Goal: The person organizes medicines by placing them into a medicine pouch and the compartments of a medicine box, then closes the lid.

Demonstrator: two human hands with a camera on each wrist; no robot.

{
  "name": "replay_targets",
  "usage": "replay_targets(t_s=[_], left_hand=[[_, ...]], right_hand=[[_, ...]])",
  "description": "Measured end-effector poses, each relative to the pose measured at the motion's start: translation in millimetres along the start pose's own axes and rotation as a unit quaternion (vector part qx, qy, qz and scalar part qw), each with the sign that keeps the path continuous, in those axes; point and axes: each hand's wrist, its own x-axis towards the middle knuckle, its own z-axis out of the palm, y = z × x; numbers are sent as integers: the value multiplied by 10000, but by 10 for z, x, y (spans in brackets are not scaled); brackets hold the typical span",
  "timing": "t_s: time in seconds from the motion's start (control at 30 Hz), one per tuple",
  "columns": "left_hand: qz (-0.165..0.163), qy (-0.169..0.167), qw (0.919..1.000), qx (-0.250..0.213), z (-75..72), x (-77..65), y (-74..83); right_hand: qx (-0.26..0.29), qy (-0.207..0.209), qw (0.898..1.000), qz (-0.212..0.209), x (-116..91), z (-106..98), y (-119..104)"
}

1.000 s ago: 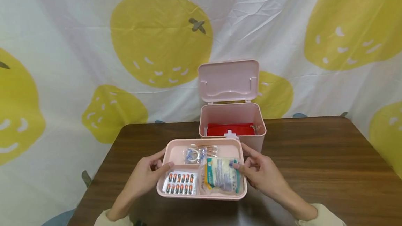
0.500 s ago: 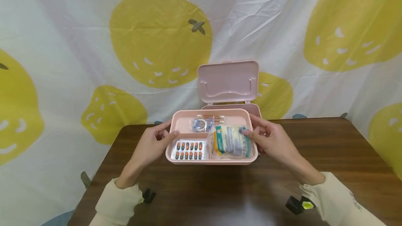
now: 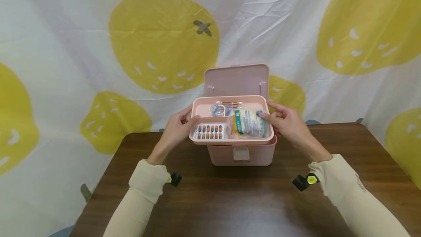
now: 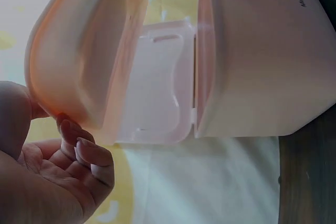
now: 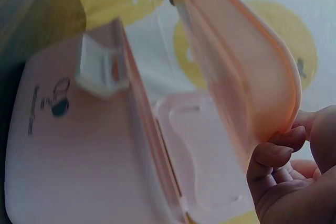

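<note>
Both hands hold a pink divided tray (image 3: 210,142) by its short ends, thumbs over the rim. My left hand (image 3: 177,129) grips the left end; my right hand (image 3: 291,125) grips the right end, its thumb against a packet (image 3: 251,123) with green and yellow print. A blister pack of capsules (image 3: 209,131) lies in the front left compartment. In the back one are a small clear bag with a white ring (image 3: 218,110) and cotton swabs (image 3: 231,104). Below the tray stands a pink box (image 3: 241,155); both wrist views show a gap between them. The box's inside is hidden in the head view.
The box's lid (image 3: 236,79) stands raised at the back, near a curtain (image 3: 177,39) printed with yellow fruit. A front latch (image 3: 241,154) sticks out from the box. The dark wooden table (image 3: 230,200) extends toward me and to both sides.
Both hands have carried the tray forward, up and slightly right, from in front of the box to over it. The red item inside the box has gone out of sight behind the tray.
</note>
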Motion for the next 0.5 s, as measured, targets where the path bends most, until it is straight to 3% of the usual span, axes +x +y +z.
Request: replay_targets(t_s=[0.23, 0.5], left_hand=[[-12, -24, 9993, -375, 188, 163, -143], [-92, -144, 9998, -122, 359, 187, -310]], right_hand=[[112, -98, 9997, 197, 164, -44, 173], [-42, -285, 9992, 289, 260, -82, 386]])
